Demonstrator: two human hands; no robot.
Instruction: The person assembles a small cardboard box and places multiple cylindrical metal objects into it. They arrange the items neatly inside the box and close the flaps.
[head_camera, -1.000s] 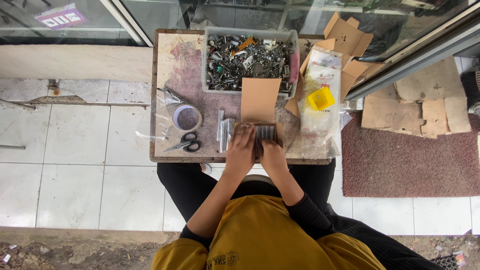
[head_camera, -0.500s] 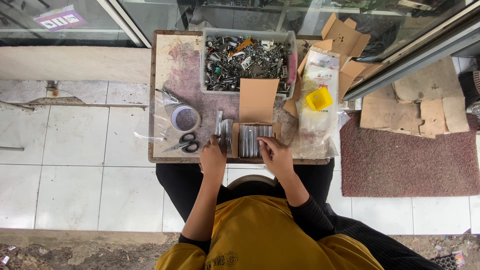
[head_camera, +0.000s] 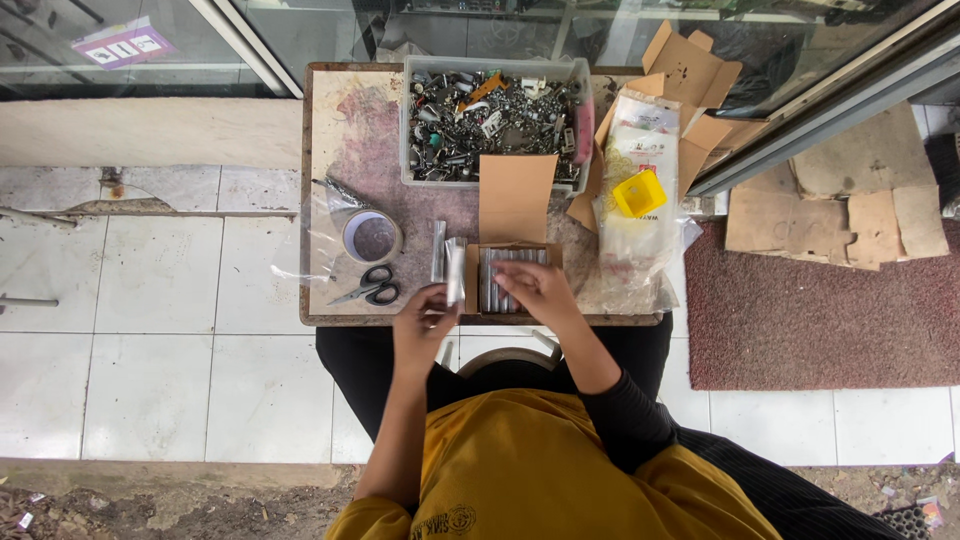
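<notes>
Cardboard box (head_camera: 512, 278) open, silvery packets in rows; right hand (head_camera: 535, 290) rests inside; left hand (head_camera: 425, 325) pinches one packet (head_camera: 455, 272).

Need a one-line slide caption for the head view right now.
Seated person's left hand holds a small clear packet beside an open cardboard box of metal parts; right hand rests on the box.

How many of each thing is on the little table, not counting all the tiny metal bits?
Scissors: 1
Tape roll: 1
Bin of metal parts: 1
Small open box: 1
Yellow cup: 1
Total: 5
</notes>
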